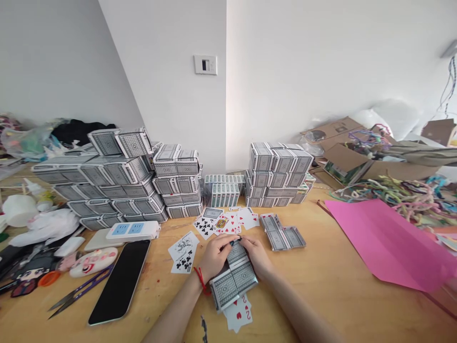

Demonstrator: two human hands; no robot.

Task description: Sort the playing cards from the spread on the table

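Note:
In front of me is an L-shaped block of playing cards [232,283] with grey patterned backs, lying tilted on the wooden table. My left hand [214,257], a red string round its wrist, has its fingers closed at the block's upper left. My right hand [260,257] grips the upper right, and the fingertips of both meet near the top edge. A small dark thing shows by the left fingertips, too hidden to name. Two-of-hearts cards [239,315] poke out beneath the block. A similar L-shaped card piece [282,233] lies off to the right.
Stacked card blocks rise at left [117,181] and right [280,176], with packed card decks [224,194] between. Loose cards [228,223] lie before them. A phone [119,281], scissors [80,291], a power strip [134,229] and pink paper [389,243] flank the work area.

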